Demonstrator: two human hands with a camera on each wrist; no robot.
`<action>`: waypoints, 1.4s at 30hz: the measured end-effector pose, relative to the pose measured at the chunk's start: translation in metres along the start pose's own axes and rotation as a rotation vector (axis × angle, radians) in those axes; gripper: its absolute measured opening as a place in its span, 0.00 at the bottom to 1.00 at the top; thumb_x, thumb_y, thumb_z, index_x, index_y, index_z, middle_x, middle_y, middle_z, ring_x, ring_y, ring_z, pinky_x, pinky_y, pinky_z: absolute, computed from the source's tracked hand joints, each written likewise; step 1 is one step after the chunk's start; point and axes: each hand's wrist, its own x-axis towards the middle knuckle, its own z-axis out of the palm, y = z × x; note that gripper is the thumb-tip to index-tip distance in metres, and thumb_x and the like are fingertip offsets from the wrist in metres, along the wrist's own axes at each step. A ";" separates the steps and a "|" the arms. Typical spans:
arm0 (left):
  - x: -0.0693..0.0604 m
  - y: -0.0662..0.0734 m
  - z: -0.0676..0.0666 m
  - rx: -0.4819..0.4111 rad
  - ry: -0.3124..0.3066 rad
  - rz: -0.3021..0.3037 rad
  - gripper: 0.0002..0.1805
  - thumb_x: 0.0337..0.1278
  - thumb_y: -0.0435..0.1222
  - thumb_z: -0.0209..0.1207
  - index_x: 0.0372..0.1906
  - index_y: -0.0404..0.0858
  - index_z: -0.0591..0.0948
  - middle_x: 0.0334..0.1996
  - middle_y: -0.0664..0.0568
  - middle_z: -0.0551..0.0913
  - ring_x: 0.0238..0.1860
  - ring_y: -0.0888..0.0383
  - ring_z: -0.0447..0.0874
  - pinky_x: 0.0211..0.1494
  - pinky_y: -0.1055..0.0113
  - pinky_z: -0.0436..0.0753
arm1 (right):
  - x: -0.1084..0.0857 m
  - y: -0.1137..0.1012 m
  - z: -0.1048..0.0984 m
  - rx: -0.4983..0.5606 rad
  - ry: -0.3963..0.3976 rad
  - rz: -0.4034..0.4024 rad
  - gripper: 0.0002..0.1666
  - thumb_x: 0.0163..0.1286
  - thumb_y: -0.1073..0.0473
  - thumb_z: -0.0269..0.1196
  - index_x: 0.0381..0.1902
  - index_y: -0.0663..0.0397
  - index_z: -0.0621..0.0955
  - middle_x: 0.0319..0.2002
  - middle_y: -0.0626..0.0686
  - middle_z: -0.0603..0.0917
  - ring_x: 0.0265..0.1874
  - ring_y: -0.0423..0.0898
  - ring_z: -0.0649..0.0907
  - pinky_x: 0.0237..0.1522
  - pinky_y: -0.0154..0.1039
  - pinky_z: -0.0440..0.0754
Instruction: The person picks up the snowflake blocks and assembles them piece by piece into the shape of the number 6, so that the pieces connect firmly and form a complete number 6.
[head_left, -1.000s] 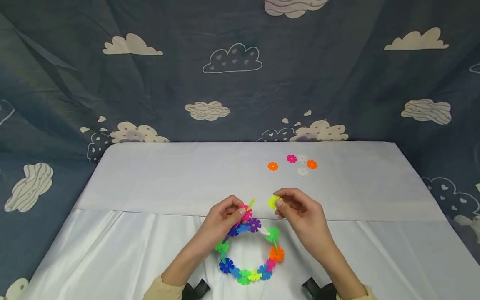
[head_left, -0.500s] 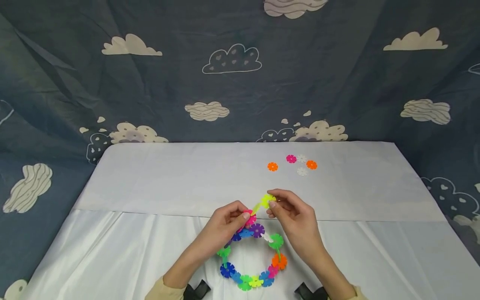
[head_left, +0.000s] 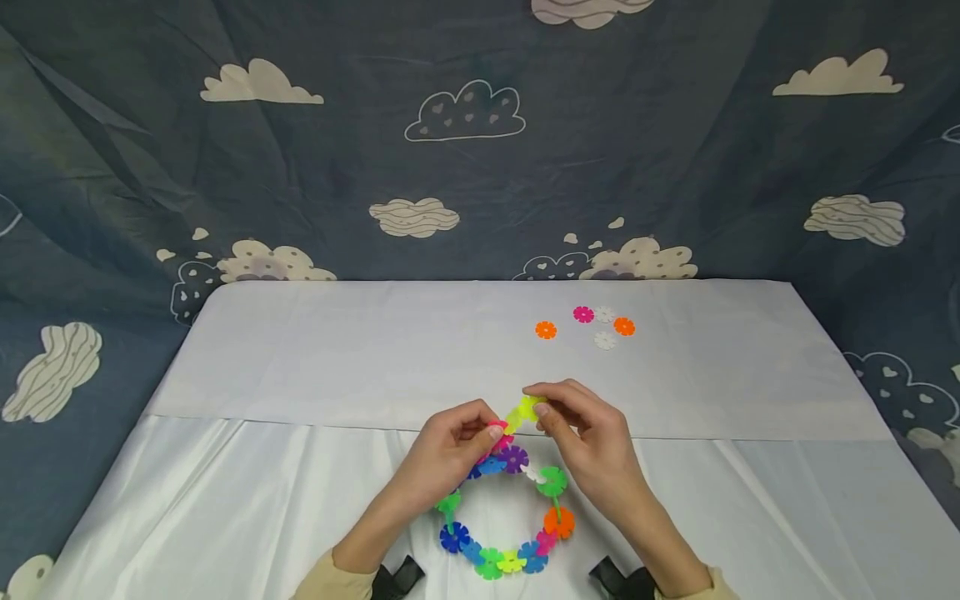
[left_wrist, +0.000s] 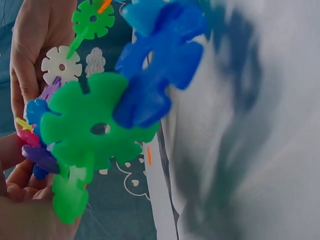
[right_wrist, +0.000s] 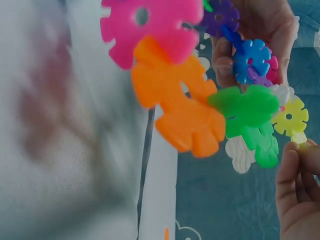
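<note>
A ring of linked plastic snowflake discs in many colours hangs between the hands, above the white cloth. My left hand pinches a pink disc at the ring's upper left. A yellow disc stands up from that pink one. With thumb and index finger my right hand pinches another yellow disc, which meets the first yellow one; how deep their slots sit together I cannot tell. In the left wrist view a green disc of the ring is close to the camera; in the right wrist view an orange one is.
On the far part of the white table lie several loose discs: an orange disc, a pink disc, another orange disc and white ones. A dark cloud-print curtain hangs behind the table.
My right hand has moved left, bringing its yellow disc from apart to touching the yellow disc on the ring. The left hand and ring have shifted slightly right and down.
</note>
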 end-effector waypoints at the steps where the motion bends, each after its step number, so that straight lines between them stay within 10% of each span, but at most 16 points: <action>1: 0.000 0.000 0.001 0.005 0.007 0.008 0.06 0.70 0.36 0.56 0.36 0.44 0.81 0.29 0.55 0.81 0.28 0.60 0.75 0.34 0.68 0.77 | 0.000 0.000 0.000 -0.008 0.002 -0.003 0.14 0.70 0.66 0.63 0.49 0.43 0.84 0.39 0.43 0.82 0.32 0.43 0.81 0.37 0.34 0.82; 20: -0.006 -0.005 0.003 0.062 0.071 0.055 0.07 0.69 0.34 0.57 0.33 0.42 0.79 0.23 0.56 0.75 0.23 0.63 0.69 0.29 0.71 0.72 | -0.002 0.002 0.013 -0.185 -0.005 -0.146 0.16 0.67 0.71 0.63 0.46 0.47 0.85 0.32 0.41 0.81 0.26 0.37 0.77 0.28 0.30 0.77; 30: 0.000 -0.005 0.000 -0.033 0.099 -0.022 0.07 0.70 0.36 0.57 0.37 0.38 0.81 0.25 0.50 0.76 0.23 0.60 0.69 0.29 0.71 0.71 | -0.003 0.021 0.013 0.008 -0.020 0.042 0.25 0.73 0.64 0.60 0.65 0.45 0.76 0.40 0.49 0.83 0.34 0.48 0.83 0.38 0.36 0.83; 42: 0.010 -0.012 -0.017 -0.152 0.196 -0.120 0.08 0.71 0.35 0.55 0.38 0.33 0.78 0.22 0.51 0.71 0.25 0.58 0.64 0.30 0.70 0.65 | 0.022 0.056 -0.018 0.026 -0.060 0.198 0.15 0.73 0.58 0.61 0.55 0.55 0.81 0.42 0.57 0.85 0.38 0.56 0.83 0.39 0.40 0.84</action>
